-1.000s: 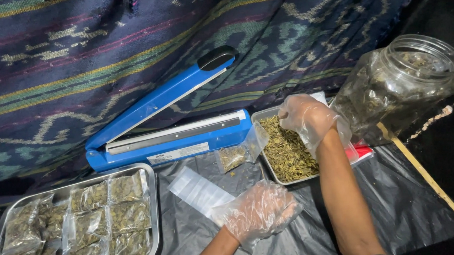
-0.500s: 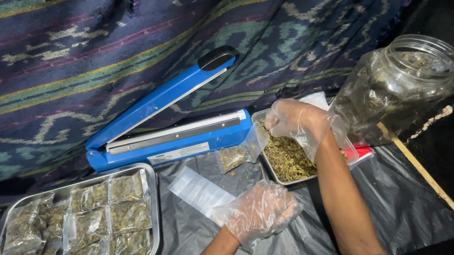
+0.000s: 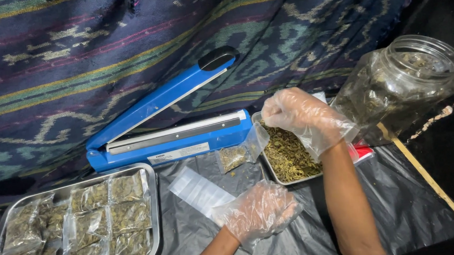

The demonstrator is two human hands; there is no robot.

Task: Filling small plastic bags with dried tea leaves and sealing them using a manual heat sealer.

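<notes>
My right hand (image 3: 302,116), in a clear plastic glove, hovers over the far left corner of a small metal tray (image 3: 272,175) of dried green leaves (image 3: 289,155). Its fingertips are pinched together on some leaves, just above the open mouth of a small clear bag (image 3: 239,152). That bag leans against the tray's left side and holds a few leaves. My gloved left hand (image 3: 257,212) rests palm down on the near end of a stack of empty clear bags (image 3: 196,189), fingers loosely curled.
A blue heat sealer (image 3: 170,139) stands behind with its arm raised. At left, a larger metal tray (image 3: 155,210) holds several filled packets (image 3: 91,220). A clear jar (image 3: 402,80) with leaves stands at right, a wooden stick (image 3: 429,178) below it. Black plastic sheet covers the surface.
My right hand went from the tray's far side down into the leaves, then rose with fingers pinched toward the small bag's mouth. My left hand has not moved.
</notes>
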